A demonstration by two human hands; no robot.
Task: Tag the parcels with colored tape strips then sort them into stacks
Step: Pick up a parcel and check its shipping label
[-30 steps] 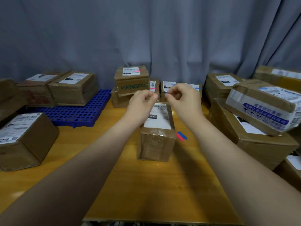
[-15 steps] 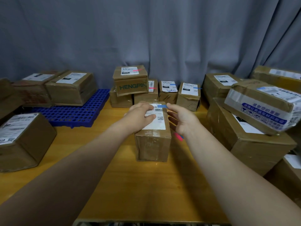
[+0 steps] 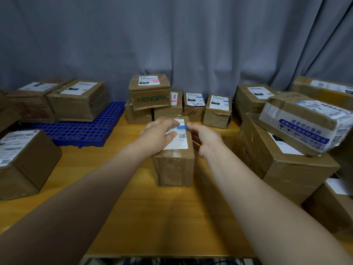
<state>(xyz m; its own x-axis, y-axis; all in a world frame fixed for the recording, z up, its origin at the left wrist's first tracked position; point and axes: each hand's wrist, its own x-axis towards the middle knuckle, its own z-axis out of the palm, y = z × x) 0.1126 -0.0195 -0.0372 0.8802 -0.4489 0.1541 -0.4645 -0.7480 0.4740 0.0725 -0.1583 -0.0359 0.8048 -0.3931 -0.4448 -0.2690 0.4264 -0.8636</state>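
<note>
The parcel [image 3: 172,150] stands in the middle of the frame on the table [image 3: 152,217], with its short end toward us. A blue strip [image 3: 182,127] lies across the far part of its white label. Our left hand [image 3: 160,133] rests flat on the top, fingers nearly straight, and presses the label just left of the strip. Our right hand [image 3: 205,137] is at the right side of the parcel, fingers loosely curved, one fingertip at the right end of the strip. We cannot tell if it grips the side or only touches it.

We judge the parcel to be stiff cardboard, small and probably light. The smooth packing tape on its seams may slip a little under the fingers. The best hold seems to be both palms on the two long sides, away from the label, so that the strip is not rubbed off.

In the upper middle of the frame stand tagged parcels: a pink stack [image 3: 150,92] at the left and a blue pair [image 3: 193,106] at the right. The blue pair is near, and the way to it looks free. Big boxes [image 3: 277,159] crowd the right of the frame, close beside our right arm, so a wide swing there could knock them. A blue pallet [image 3: 86,131] with more boxes lies at the left.
</note>
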